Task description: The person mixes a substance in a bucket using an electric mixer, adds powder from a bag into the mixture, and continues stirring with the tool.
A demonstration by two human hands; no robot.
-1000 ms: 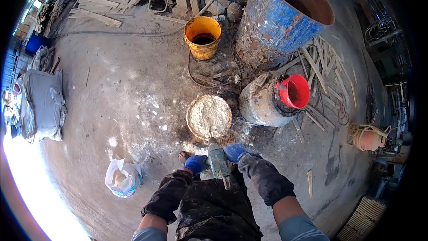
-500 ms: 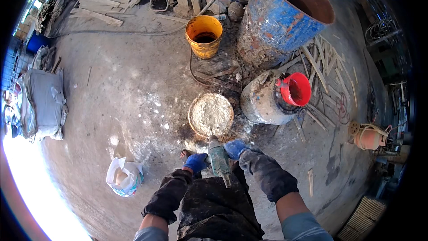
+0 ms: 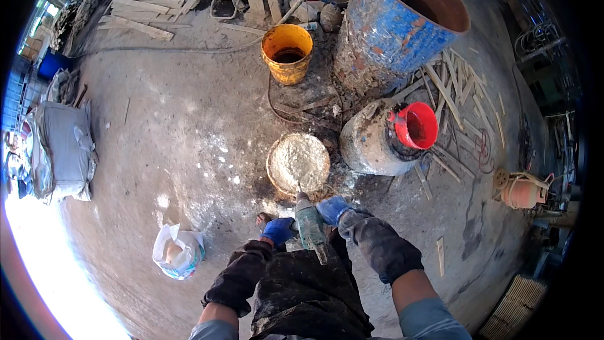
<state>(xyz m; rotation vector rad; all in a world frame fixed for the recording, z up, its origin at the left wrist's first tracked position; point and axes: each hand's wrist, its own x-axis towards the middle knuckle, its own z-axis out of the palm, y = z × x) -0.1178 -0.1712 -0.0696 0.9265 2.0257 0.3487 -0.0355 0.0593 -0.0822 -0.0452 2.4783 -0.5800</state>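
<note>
A worn green power drill is held between my two hands, in front of my dark apron. My left hand, in a blue glove, is closed round a grip on the drill's left side. Also gloved in blue, my right hand grips its right side, nearer the front; the fingers are partly hidden. The drill's nose points away from me at a round tub of pale, lumpy mixture. Its shaft enters the near side of that mixture, so the tip is hidden.
Beyond the tub stand a yellow bucket with dark contents and a big blue drum. A red jug rests on a grimy drum to the right. An open white bag is at left. Wood strips litter the right floor.
The whole view has shifted very slightly. Both hands keep their hold on the drill, and its shaft stays in the mixture.
</note>
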